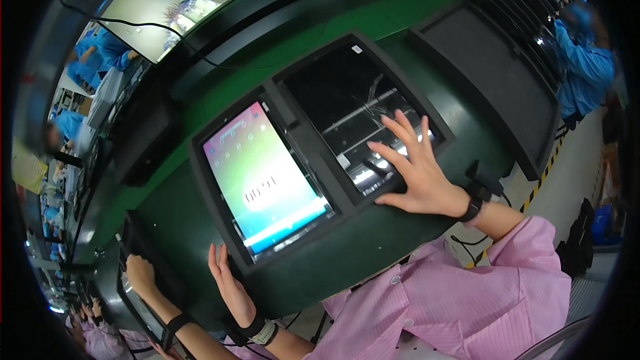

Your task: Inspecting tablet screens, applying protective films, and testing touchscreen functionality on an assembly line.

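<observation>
A black double-slot tray (322,161) lies on the green bench in front of me. Its left slot holds a tablet-like display (263,160), lit with a pink, green and blue home screen. In the right slot sits a dark glossy display panel (320,93) that reflects the lights overhead. My right hand (420,177) is open above the lower right of the dark panel, fingers spread; whether the fingertips touch the glass I cannot tell. My left hand (233,290) holds nothing, fingers stretched out near the lit display's lower left corner. Both wrists wear dark bands.
At the lower left another person's closed hand (141,277) is over a dark tray with a panel. A monitor (180,0) showing a bird stands at the back. A large black tray (490,80) lies to the right. Blue-clad people (583,60) work at both sides.
</observation>
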The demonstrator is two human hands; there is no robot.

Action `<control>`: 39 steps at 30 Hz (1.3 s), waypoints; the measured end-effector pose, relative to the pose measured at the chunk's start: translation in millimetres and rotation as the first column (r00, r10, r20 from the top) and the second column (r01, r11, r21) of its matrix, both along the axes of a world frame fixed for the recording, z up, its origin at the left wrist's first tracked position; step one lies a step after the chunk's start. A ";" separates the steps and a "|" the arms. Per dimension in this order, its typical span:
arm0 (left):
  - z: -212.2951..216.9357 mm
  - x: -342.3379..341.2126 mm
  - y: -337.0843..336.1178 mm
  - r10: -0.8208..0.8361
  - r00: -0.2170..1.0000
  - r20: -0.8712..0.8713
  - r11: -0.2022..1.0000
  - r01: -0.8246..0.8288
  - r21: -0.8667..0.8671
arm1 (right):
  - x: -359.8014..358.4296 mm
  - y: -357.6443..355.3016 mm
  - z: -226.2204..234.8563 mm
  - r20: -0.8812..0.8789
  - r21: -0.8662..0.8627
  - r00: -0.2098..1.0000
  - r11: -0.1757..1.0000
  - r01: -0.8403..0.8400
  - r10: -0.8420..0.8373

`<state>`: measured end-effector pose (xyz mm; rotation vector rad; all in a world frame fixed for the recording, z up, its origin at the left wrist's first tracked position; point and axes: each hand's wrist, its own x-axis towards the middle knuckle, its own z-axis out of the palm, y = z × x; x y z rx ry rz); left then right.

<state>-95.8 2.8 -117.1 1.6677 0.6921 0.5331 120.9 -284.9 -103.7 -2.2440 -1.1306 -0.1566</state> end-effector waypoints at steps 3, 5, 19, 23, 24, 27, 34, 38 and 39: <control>-6.3 -3.1 2.0 0.017 1.000 -0.012 0.999 -0.017 -0.027 | 28.0 34.3 -6.3 0.059 0.010 0.998 1.000 -0.001 0.001; -7.3 0.5 0.9 -0.035 0.998 0.047 0.999 0.036 -0.008 | 51.2 54.0 -8.0 0.102 0.034 0.994 0.999 0.034 -0.037; -6.4 6.4 -7.5 -0.037 0.999 0.006 0.999 0.037 0.014 | 185.3 153.9 -51.2 0.188 0.345 0.928 0.906 0.244 -0.322; -8.7 1.5 -4.3 -0.040 0.999 0.011 0.999 0.039 0.012 | 172.4 159.7 -50.0 0.208 0.331 0.913 0.904 0.272 -0.351; -9.2 2.2 -4.4 -0.047 0.999 0.016 0.999 0.047 0.006 | 168.8 159.2 -50.9 0.206 0.310 0.907 0.904 0.296 -0.368; -10.5 1.5 -2.8 -0.053 0.998 0.016 0.999 0.053 0.003 | 135.8 156.3 -52.3 0.274 0.282 0.927 0.943 0.179 -0.257; -20.1 -5.2 -0.7 -0.033 0.999 -0.005 0.989 0.033 0.144 | -4.8 89.5 -53.5 0.184 -0.063 0.900 0.918 -0.391 0.396; -31.5 3.1 -0.5 -0.010 0.999 -0.039 0.919 0.025 0.395 | -31.1 34.3 -39.1 0.045 -0.071 0.899 0.899 -0.431 0.435; -32.8 3.2 0.2 -0.021 0.999 -0.043 0.920 0.036 0.390 | -29.7 21.6 -31.8 -0.012 -0.059 0.928 0.926 -0.373 0.373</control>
